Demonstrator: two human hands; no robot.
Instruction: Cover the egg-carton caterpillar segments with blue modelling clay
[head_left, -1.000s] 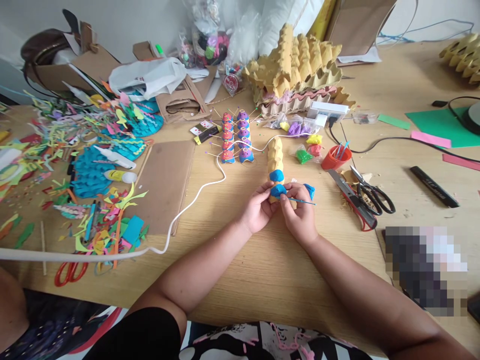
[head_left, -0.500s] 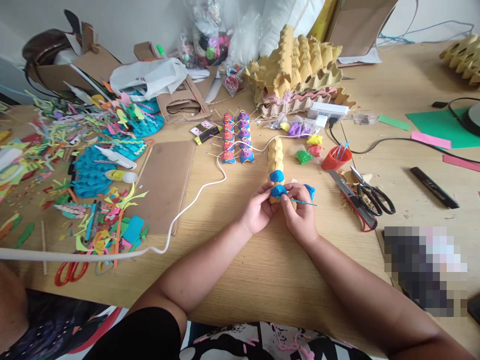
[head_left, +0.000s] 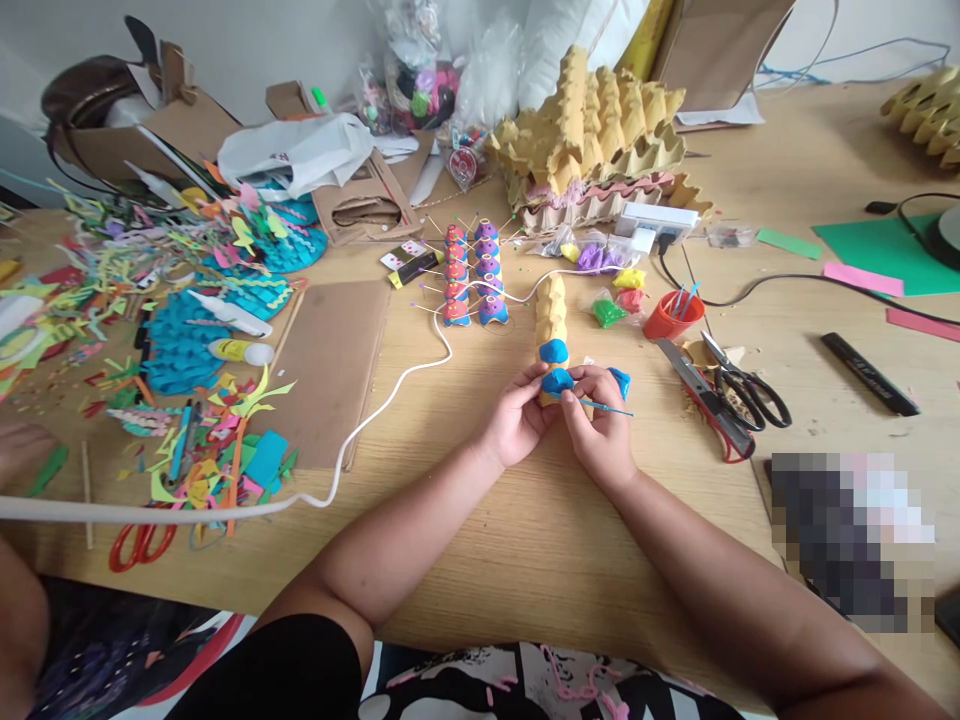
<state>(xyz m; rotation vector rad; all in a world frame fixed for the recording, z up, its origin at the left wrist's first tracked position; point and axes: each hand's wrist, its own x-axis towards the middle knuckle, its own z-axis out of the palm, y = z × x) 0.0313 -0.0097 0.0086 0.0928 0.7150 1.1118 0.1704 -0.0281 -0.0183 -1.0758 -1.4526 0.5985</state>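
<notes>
A yellow egg-carton strip [head_left: 552,308] lies lengthwise before me, two of its bumps coated with blue clay [head_left: 553,351]. My left hand [head_left: 517,418] is closed on the near end of the strip, fingertips at its left side by the nearer blue bump. In my right hand [head_left: 600,420] a thin blue modelling tool [head_left: 611,408] is pinched, its inner tip at that blue clay. Just beyond my right fingers lies a lump of blue clay [head_left: 619,381]. Two finished-looking caterpillars, one red and blue [head_left: 457,275], one purple [head_left: 490,270], stand farther back.
Right of my hands are a red cup [head_left: 673,316], a box cutter [head_left: 705,400] and black scissors [head_left: 750,390]. A white cable [head_left: 405,375] crosses the table at left, near a cardboard sheet [head_left: 322,370] and paper scraps. Egg trays [head_left: 592,130] are stacked behind. Another person's hand [head_left: 22,450] shows far left.
My hands stay nearly in place, with the tool still at the blue clay. At the far left, another person's hand has come into view over the paper scraps.
</notes>
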